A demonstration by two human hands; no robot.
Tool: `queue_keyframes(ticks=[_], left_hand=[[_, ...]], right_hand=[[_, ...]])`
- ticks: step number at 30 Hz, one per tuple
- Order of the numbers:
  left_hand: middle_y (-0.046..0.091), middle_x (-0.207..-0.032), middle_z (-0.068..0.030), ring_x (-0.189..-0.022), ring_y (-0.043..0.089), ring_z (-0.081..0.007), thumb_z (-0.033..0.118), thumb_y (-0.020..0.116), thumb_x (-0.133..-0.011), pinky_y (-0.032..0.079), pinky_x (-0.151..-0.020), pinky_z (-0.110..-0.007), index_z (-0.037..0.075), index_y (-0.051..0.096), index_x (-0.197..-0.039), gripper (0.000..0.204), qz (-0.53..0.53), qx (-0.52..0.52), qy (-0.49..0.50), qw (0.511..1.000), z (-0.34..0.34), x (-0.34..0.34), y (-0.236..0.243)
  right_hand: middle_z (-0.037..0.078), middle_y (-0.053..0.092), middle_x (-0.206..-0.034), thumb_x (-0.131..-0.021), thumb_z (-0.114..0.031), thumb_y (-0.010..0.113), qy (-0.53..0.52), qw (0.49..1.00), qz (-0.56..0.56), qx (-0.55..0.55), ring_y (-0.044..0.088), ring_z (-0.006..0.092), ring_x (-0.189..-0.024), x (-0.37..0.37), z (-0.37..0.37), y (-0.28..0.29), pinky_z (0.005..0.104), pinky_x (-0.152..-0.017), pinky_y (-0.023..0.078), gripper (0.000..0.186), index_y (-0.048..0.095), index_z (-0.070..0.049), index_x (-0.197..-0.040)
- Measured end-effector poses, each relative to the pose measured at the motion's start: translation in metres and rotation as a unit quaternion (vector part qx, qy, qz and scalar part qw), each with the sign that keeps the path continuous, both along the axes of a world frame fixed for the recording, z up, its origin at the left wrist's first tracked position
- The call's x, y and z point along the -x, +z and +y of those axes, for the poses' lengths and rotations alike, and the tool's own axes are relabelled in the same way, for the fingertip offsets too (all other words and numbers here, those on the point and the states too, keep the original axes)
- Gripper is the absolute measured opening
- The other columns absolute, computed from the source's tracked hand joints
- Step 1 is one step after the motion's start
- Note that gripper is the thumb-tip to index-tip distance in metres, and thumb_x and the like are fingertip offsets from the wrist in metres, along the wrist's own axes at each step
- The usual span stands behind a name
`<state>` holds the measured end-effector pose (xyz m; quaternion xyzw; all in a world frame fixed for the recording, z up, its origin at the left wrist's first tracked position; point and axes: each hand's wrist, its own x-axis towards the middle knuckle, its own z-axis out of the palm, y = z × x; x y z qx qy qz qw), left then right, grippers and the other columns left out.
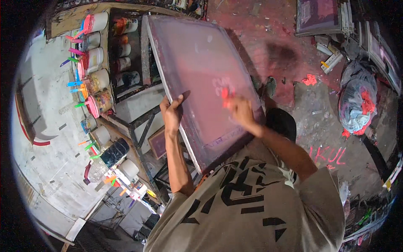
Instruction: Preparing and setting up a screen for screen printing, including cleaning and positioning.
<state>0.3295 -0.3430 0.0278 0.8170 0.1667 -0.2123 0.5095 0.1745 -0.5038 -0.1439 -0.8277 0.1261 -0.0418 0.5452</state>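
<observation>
A framed screen point(201, 59) with pinkish mesh and pale markings is held tilted across the middle of the head view. My left hand point(171, 115) is closed on its left edge, thumb on the front. My right hand point(241, 110) is over the lower right part of the mesh, fingers closed on a bright red rag point(225, 97), blurred, at the pale markings. The screen's lower end is close to my body.
Ink tubs point(96, 59) with coloured squeegee-like tools line a rack point(108, 122) at left, beside a white board point(46, 117). More screens point(319, 14) lean at upper right. A bulging bag point(357, 84) and red scraps point(310, 80) lie on the stained floor point(315, 113).
</observation>
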Motion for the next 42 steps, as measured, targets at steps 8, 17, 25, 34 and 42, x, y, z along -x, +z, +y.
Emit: queue_keyframes(ticks=[8, 17, 25, 34, 42], left_hand=[[0.071, -0.114, -0.016, -0.103, 0.068, -0.0218, 0.001, 0.059, -0.095, 0.052, -0.101, -0.038, -0.015, 0.061, -0.123, 0.032, -0.012, 0.03, 0.012, 0.999, -0.002, 0.002, -0.004], [0.072, -0.117, -0.0165, -0.101, 0.068, -0.0225, 0.005, 0.061, -0.097, 0.051, -0.1, -0.037, -0.013, 0.062, -0.126, 0.034, -0.003, 0.062, -0.037, 0.997, -0.004, -0.005, -0.007], [0.07, -0.123, -0.0199, -0.113, 0.068, -0.027, 0.0, 0.059, -0.097, 0.05, -0.106, -0.041, -0.015, 0.058, -0.13, 0.037, -0.012, 0.094, -0.033, 0.995, -0.007, -0.011, -0.006], [0.071, -0.118, -0.0207, -0.109, 0.068, -0.0267, 0.001, 0.058, -0.097, 0.051, -0.103, -0.039, -0.016, 0.059, -0.128, 0.036, -0.014, 0.085, -0.037, 0.996, -0.019, -0.019, 0.0], [0.073, -0.117, -0.0191, -0.105, 0.07, -0.0249, 0.003, 0.06, -0.097, 0.052, -0.097, -0.036, -0.013, 0.06, -0.131, 0.038, -0.016, 0.104, -0.039, 0.994, -0.019, -0.015, -0.002]], right_hand=[[0.01, 0.078, -0.113, -0.078, 0.004, 0.071, -0.048, 0.993, 0.015, -0.105, 0.076, 0.023, -0.095, 0.015, 0.004, -0.035, 0.0393, -0.084, 0.059, 0.019, 0.078, -0.013, -0.085], [0.018, 0.073, -0.089, -0.082, 0.001, 0.069, -0.088, 0.992, 0.021, -0.092, 0.071, 0.0278, -0.069, -0.029, -0.017, 0.003, 0.0388, -0.065, 0.057, 0.029, 0.079, -0.009, -0.108], [0.012, 0.079, -0.094, -0.079, 0.003, 0.066, -0.067, 0.972, 0.171, -0.149, 0.076, 0.0237, -0.081, 0.066, 0.018, -0.078, 0.0363, -0.071, 0.058, 0.03, 0.081, -0.008, -0.102], [0.014, 0.075, -0.096, -0.089, -0.008, 0.071, -0.193, 0.896, 0.143, -0.373, 0.073, 0.0282, -0.08, 0.041, 0.028, -0.025, 0.037, -0.07, 0.058, 0.022, 0.079, -0.008, -0.11], [0.012, 0.079, -0.109, -0.088, -0.017, 0.065, -0.112, 0.988, 0.074, -0.071, 0.075, 0.031, -0.086, -0.02, 0.002, -0.025, 0.0406, -0.077, 0.06, 0.025, 0.083, -0.018, -0.106]])
